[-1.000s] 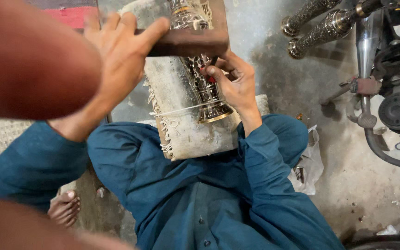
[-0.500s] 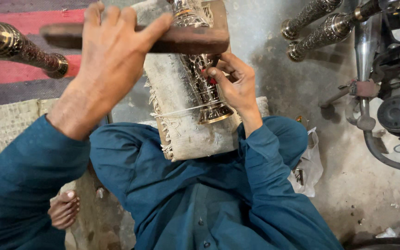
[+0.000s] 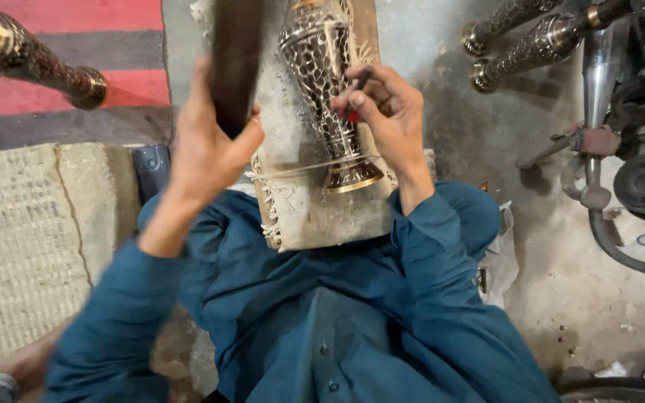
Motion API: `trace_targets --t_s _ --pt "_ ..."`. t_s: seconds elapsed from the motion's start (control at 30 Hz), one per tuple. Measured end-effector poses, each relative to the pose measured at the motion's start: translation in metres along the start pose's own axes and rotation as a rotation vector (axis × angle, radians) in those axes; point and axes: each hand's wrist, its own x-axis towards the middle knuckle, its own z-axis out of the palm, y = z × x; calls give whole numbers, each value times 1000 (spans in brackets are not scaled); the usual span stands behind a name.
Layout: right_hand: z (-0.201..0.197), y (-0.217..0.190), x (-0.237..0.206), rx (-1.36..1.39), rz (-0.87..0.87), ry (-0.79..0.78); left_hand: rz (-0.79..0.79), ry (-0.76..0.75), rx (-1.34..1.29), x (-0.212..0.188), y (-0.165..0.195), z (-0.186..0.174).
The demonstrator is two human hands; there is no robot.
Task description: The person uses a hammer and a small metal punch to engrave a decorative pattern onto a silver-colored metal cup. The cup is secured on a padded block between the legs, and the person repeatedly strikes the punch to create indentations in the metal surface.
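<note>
My left hand point(image 3: 207, 153) is raised, fingers wrapped round in a fist, thumb toward me, wrist bent back, forearm angled up from the blue sleeve. My right hand point(image 3: 382, 112) sits lower, fingertips point(image 3: 354, 101) pinched tight together, wrist bent, elbow tucked in by my side.

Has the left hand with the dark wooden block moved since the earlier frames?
Yes. The left hand has turned the dark wooden block from lying crosswise over the padded board to upright beside the brass vase.
</note>
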Motion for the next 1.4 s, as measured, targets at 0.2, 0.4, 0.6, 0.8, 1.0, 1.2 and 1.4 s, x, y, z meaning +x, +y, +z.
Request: trace_targets --t_s 0.2,0.4,0.6,0.8,1.0,1.2,1.4 --pt "0 -15 6 -150 21 -125 -193 13 -258 -25 -23 19" --pt "3 -15 4 -253 -27 -106 -116 -154 281 -6 -4 -17" --pt "7 -10 2 -202 -10 -64 56 -175 446 12 15 -30" --pt "7 -18 4 -384 -66 -76 189 -213 886 18 23 -35" --pt "3 -23 13 -447 -43 -181 163 -148 498 15 17 -38" --pt "-1 -16 15 -315 34 -235 222 -89 340 14 10 -36" --pt "11 -6 2 -111 -96 -36 5 -213 701 14 21 -40"
